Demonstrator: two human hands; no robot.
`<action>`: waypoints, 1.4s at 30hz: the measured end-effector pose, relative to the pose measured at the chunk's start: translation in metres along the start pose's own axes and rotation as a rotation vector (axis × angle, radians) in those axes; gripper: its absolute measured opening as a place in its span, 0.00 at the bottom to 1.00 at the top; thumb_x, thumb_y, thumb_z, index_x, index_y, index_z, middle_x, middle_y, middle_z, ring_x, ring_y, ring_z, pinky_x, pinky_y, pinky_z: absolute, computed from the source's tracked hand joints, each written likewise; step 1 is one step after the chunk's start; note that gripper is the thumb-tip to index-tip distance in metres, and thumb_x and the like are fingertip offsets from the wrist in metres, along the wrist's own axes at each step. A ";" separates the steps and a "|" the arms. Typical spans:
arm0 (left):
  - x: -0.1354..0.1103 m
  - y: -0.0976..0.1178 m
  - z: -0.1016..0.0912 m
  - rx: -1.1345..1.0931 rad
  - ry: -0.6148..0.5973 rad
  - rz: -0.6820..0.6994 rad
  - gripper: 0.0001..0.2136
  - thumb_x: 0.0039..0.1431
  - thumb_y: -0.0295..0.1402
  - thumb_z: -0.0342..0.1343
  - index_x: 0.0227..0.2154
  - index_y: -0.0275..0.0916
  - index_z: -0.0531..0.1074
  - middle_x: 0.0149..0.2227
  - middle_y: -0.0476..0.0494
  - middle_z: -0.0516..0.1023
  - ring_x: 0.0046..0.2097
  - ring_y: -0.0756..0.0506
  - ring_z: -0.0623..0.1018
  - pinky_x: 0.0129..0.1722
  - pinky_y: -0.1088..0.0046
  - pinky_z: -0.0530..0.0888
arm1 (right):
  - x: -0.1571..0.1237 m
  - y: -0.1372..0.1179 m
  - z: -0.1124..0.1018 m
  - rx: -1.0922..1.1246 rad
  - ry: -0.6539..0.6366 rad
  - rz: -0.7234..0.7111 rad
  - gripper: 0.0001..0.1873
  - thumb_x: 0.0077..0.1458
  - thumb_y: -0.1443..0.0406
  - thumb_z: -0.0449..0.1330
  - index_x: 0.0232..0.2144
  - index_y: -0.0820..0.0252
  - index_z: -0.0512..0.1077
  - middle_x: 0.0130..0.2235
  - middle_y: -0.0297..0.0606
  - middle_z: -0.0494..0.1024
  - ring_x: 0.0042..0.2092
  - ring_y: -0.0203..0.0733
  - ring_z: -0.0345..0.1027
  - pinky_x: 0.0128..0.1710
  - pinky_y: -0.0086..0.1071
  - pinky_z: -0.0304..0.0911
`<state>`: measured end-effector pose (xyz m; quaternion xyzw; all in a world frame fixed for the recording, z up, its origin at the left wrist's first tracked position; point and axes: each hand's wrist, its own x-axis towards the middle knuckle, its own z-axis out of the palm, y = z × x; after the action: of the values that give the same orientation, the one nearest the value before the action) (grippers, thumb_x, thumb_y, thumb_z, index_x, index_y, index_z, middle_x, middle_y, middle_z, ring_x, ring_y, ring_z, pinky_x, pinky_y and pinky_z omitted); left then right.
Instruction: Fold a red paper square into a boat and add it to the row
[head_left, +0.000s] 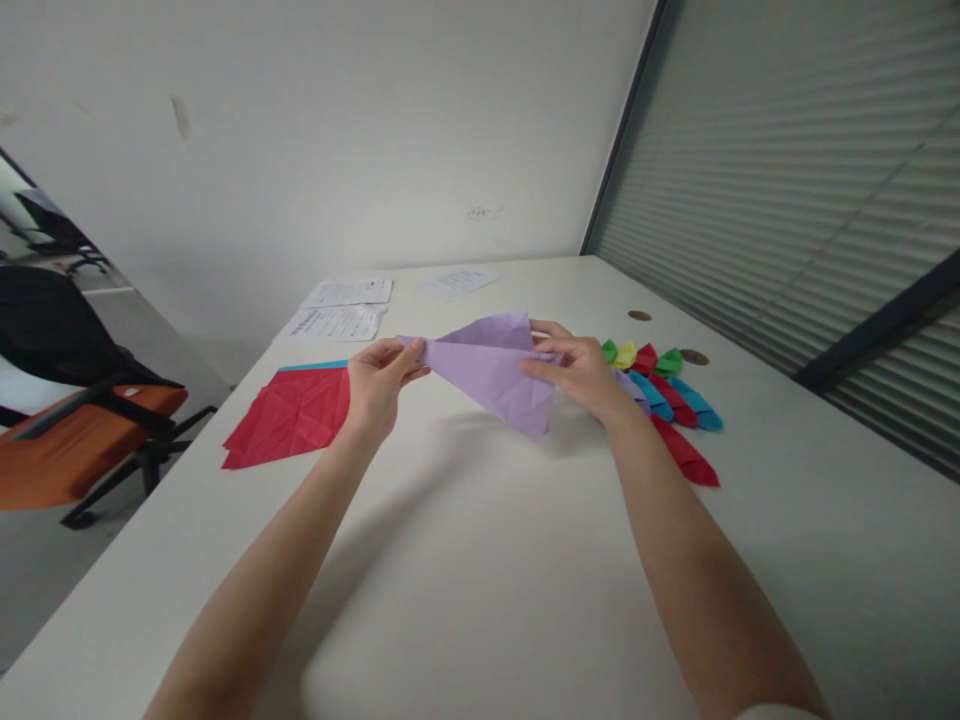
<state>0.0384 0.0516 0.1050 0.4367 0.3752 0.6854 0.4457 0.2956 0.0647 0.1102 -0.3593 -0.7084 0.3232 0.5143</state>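
Observation:
Both hands hold a sheet of purple paper above the white table, partly folded and creased, with its layers spread apart toward the right. My left hand pinches its narrow left corner between thumb and fingers. On the other side, my right hand grips the wider end, thumb in front and fingers behind. Left of my left hand lies a stack of creased red paper sheets, with a blue edge showing at its back. Beyond my right hand sit several folded paper pieces in red, blue, green, yellow and purple, partly hidden by my forearm.
Printed sheets lie at the table's back left, and another printed sheet lies near the wall. An orange and black office chair stands off the left edge. A window with blinds borders the right side.

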 end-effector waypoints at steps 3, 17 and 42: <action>-0.002 0.002 0.001 0.029 0.022 0.055 0.17 0.42 0.39 0.71 0.22 0.36 0.68 0.22 0.51 0.74 0.25 0.51 0.77 0.28 0.74 0.79 | -0.001 -0.004 -0.002 0.014 -0.038 0.055 0.16 0.40 0.51 0.72 0.26 0.56 0.80 0.57 0.41 0.72 0.55 0.55 0.67 0.50 0.45 0.66; 0.002 -0.004 -0.006 -0.037 0.143 0.117 0.18 0.54 0.48 0.61 0.33 0.42 0.62 0.28 0.55 0.69 0.27 0.53 0.76 0.31 0.76 0.77 | -0.004 0.004 0.004 0.260 -0.338 0.195 0.36 0.38 0.41 0.67 0.48 0.50 0.76 0.68 0.40 0.54 0.63 0.56 0.58 0.56 0.47 0.63; 0.031 -0.020 -0.033 -0.056 0.355 0.299 0.22 0.52 0.53 0.59 0.32 0.44 0.56 0.31 0.53 0.73 0.34 0.51 0.78 0.31 0.77 0.74 | -0.007 0.021 0.032 0.139 -0.151 0.270 0.26 0.42 0.47 0.69 0.39 0.57 0.80 0.49 0.46 0.77 0.50 0.50 0.72 0.51 0.45 0.66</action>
<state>0.0062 0.0832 0.0835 0.3473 0.3598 0.8200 0.2784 0.2701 0.0668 0.0809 -0.3895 -0.6663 0.4638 0.4350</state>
